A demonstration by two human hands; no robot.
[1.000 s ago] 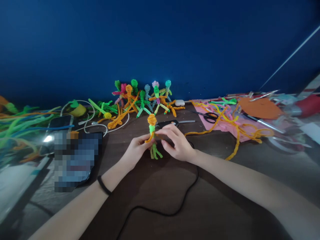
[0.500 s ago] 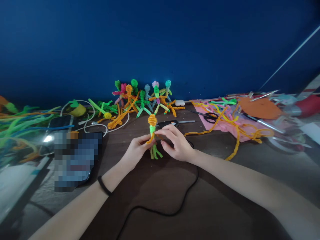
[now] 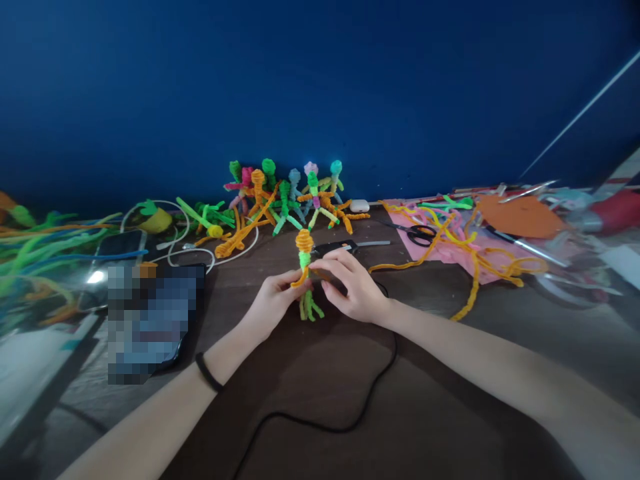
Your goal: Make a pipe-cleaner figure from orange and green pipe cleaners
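Observation:
A pipe-cleaner figure (image 3: 305, 241) with a coiled orange head, a light green neck and green strands hanging below is held upright in front of me. My left hand (image 3: 280, 295) is closed on its middle, thumb and fingers pinching it from the left. My right hand (image 3: 354, 288) comes in from the right, with thumb and index finger pinched at an orange pipe-cleaner piece on the figure's side. Just behind my right fingers lies a black glue gun (image 3: 345, 247) with a pale stick in its end. Fingers hide part of the figure's middle.
Several finished pipe-cleaner figures (image 3: 285, 200) stand along the blue wall. To the right, scissors (image 3: 421, 234) and orange pipe cleaners lie by pink paper (image 3: 443, 248). A phone (image 3: 165, 313) and loose pipe cleaners (image 3: 45, 257) are left. A black cable (image 3: 320, 424) crosses the table.
The figure has shifted very slightly downward, its green strands a little lower. Both hands keep the same hold.

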